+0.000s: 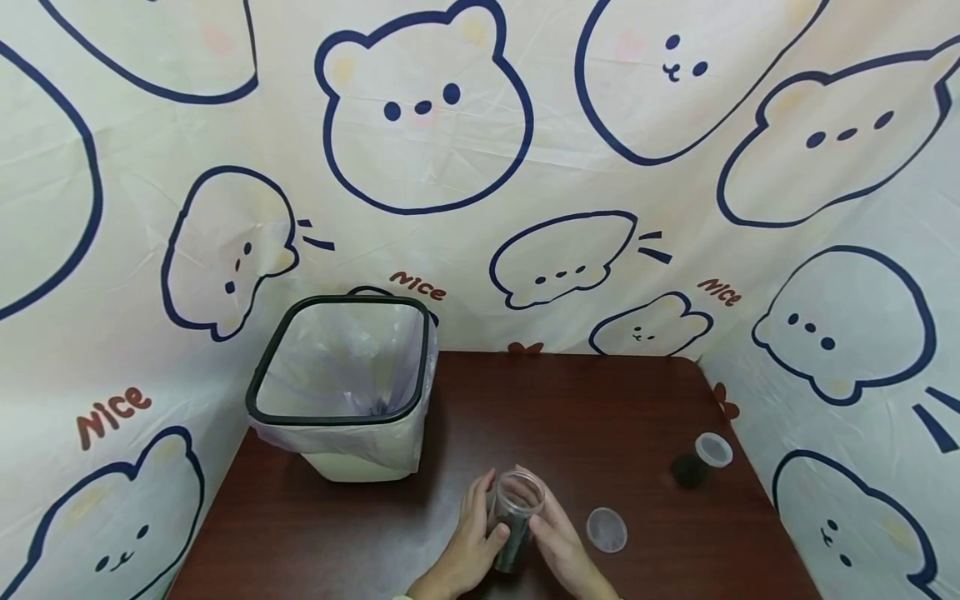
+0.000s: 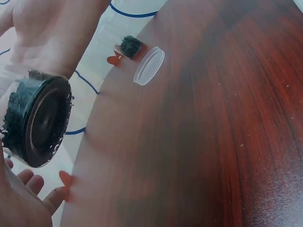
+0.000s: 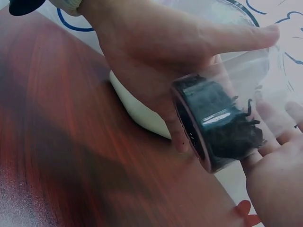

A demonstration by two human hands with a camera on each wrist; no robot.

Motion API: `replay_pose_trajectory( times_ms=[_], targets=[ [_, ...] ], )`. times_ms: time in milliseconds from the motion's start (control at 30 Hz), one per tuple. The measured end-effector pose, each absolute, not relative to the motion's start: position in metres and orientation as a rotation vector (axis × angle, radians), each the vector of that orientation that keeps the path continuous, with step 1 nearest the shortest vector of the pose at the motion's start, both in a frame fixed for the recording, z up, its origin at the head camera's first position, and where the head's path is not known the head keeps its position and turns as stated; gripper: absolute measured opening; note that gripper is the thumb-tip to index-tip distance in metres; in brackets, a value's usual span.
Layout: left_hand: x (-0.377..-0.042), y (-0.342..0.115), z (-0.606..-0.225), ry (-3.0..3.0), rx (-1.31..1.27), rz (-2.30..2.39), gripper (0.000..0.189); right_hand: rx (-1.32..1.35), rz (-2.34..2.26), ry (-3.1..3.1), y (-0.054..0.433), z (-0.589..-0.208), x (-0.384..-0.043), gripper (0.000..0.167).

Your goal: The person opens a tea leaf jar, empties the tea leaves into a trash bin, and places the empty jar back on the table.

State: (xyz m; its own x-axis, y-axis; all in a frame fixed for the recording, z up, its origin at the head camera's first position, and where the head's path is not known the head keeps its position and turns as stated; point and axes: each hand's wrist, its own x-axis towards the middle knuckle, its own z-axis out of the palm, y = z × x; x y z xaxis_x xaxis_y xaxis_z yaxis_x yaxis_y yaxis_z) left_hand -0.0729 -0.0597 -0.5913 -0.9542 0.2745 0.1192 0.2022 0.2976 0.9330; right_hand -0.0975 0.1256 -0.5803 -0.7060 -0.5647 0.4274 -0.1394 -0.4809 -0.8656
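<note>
Both hands hold a clear plastic jar [image 1: 510, 552] between them, raised off the table with its open mouth upward. Dark, shredded dry material [image 3: 222, 123] fills its lower part. My left hand [image 1: 465, 546] grips the left side, its thumb across the front of the jar. On the other side is my right hand [image 1: 561, 546], thumb near the rim and fingers behind. The jar's round base [image 2: 47, 120] faces the left wrist camera. A translucent round lid [image 1: 607, 531] lies flat on the table just right of the right hand.
A second jar [image 1: 687, 472] with dark contents and a whitish top [image 1: 713, 450] stands toward the table's right edge. At the back left is a pale bin [image 1: 360, 464] with a dark rim and a plastic liner. A printed cloth [image 1: 465, 250] hangs behind the brown table [image 1: 570, 408].
</note>
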Motion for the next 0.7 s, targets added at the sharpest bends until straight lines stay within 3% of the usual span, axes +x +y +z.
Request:
replay_pose_trajectory(
  times_ms=[467, 700],
  targets=[
    [-0.0730, -0.0584, -0.5893, 2.439, 0.475, 1.742, 0.068, -0.721, -2.227, 1.692, 0.1236, -0.5811, -0.0921, 0.050],
    [-0.0714, -0.0623, -0.5893, 2.552, 0.476, 1.778, 0.049, -0.712, -2.295, 1.603, 0.1267, -0.5788, -0.0920, 0.048]
  ],
)
